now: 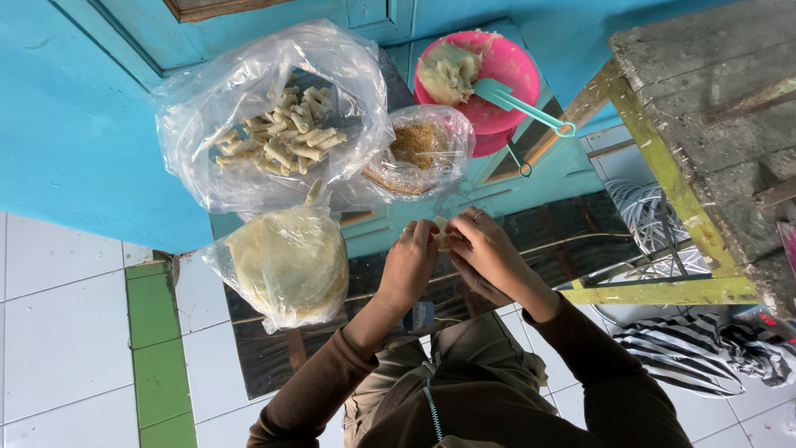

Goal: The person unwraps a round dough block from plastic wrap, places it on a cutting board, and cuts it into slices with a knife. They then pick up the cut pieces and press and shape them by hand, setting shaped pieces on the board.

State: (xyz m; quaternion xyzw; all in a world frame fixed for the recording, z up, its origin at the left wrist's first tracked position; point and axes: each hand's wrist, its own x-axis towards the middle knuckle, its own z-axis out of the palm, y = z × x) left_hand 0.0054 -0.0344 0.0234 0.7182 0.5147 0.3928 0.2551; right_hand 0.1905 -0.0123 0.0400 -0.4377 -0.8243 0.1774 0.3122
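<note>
Both the left hand (408, 264) and the right hand (489, 253) pinch a pale wrapper (442, 238), which may tear if overstretched, spilling filling toward the stacked wrappers bag (286, 265) at nine o'clock.

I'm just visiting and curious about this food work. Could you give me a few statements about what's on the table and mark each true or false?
1. Both hands, left hand and right hand, meet on a small pale piece. True.
2. The pink bowl is empty. False: it holds pale dough and a teal scoop.
3. The big clear bag holds rolled pale sticks. True.
4. The stack of thin wrappers lies uncovered. False: it sits inside a plastic bag.
</note>
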